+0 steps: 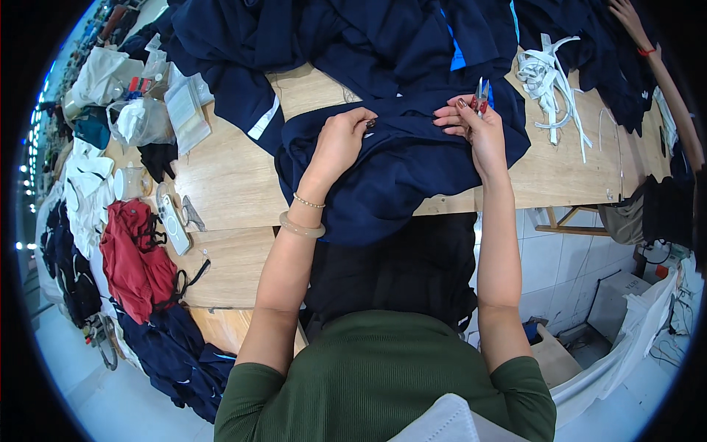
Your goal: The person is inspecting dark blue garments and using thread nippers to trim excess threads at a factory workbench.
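Note:
A navy blue garment [398, 169] lies bunched on the wooden table in front of me, and its near part hangs over the edge. My left hand [340, 140] pinches the garment's upper layer between thumb and fingers; a small white bit shows beside the fingertips. At the garment's right side, my right hand [479, 136] has small thread snips [480, 99] with red handles tucked against it, blades pointing away from me. The fingers of that hand are partly stretched over the cloth, and whether they also grip it I cannot tell.
More navy garments [353, 44] are heaped across the far side. White strips [545, 74] lie tangled at right. To the left are a phone [174, 225], a red cloth bag [136, 254] and plastic bags [140, 121]. Another person's arm [663, 88] reaches in at far right.

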`<state>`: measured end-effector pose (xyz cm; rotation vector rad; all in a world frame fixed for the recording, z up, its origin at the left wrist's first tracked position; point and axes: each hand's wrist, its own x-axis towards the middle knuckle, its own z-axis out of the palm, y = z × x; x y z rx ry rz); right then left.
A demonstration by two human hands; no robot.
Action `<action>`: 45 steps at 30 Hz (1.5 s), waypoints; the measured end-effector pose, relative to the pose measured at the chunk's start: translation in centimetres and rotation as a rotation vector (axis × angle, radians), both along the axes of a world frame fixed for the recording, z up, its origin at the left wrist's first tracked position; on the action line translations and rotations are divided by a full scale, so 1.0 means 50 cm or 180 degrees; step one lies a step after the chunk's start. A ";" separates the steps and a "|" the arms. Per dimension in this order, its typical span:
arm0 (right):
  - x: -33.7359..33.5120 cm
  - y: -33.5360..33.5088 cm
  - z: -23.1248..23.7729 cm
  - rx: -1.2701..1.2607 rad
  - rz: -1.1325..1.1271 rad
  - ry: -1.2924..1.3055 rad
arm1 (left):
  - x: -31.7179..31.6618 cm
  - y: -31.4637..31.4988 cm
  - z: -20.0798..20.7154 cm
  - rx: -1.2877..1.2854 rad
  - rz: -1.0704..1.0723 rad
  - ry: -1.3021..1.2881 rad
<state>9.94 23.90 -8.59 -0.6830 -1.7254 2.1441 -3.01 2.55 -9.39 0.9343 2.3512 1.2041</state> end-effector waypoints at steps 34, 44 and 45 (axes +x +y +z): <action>0.063 -0.062 0.097 0.1267 0.0242 0.0210 | 0.126 -0.088 0.120 0.0333 -0.0346 0.1374; 0.042 -0.099 0.097 0.1831 0.0005 0.0051 | 0.023 0.014 0.093 0.0844 -0.0794 -0.1221; 0.037 -0.096 0.095 0.1822 0.0001 0.0051 | 0.021 0.012 0.103 0.0835 -0.0796 -0.1222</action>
